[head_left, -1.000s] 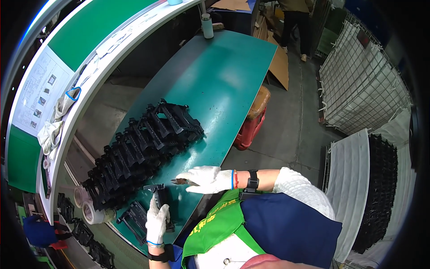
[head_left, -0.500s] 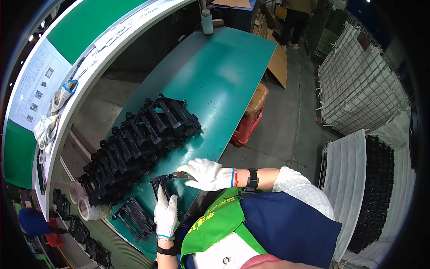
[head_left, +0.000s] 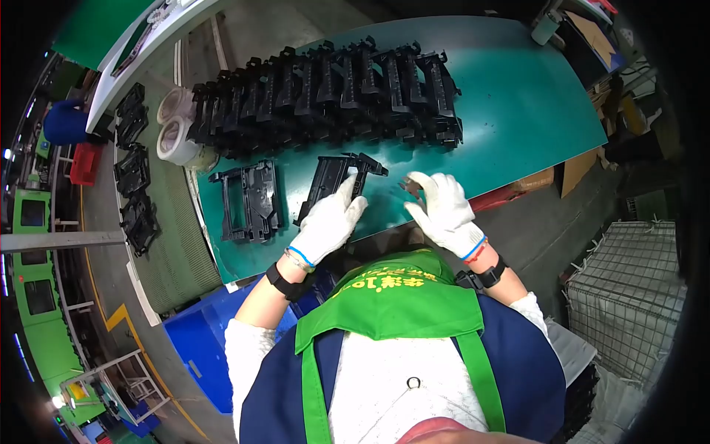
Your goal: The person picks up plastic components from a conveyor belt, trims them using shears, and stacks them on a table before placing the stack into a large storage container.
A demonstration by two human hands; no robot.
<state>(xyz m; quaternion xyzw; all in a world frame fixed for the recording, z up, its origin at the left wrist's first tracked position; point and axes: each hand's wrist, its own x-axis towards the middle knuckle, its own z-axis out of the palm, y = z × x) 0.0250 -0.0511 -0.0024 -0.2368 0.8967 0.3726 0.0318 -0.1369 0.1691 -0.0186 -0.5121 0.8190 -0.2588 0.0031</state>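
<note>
My left hand (head_left: 330,223), in a white glove, grips a black plastic frame (head_left: 326,185) at its near right side, the index finger lying over it. The frame is tilted above the green table. To its right my right hand (head_left: 445,213), also gloved, holds small metal pliers (head_left: 413,190), their jaws apart from the frame. Their handles are mostly hidden in the palm. A second black frame (head_left: 259,201) lies flat on the table to the left of my left hand.
A long row of black frames (head_left: 325,92) stands along the far side of the green table (head_left: 518,96). Tape rolls (head_left: 174,142) sit at its left end. A conveyor belt (head_left: 159,244) carrying more frames runs at left, above a blue bin (head_left: 203,348). A wire cage (head_left: 629,274) stands right.
My view has turned leftward. The pliers, which were at the frame's corner, are now apart from it, to its right. My left hand still holds the frame.
</note>
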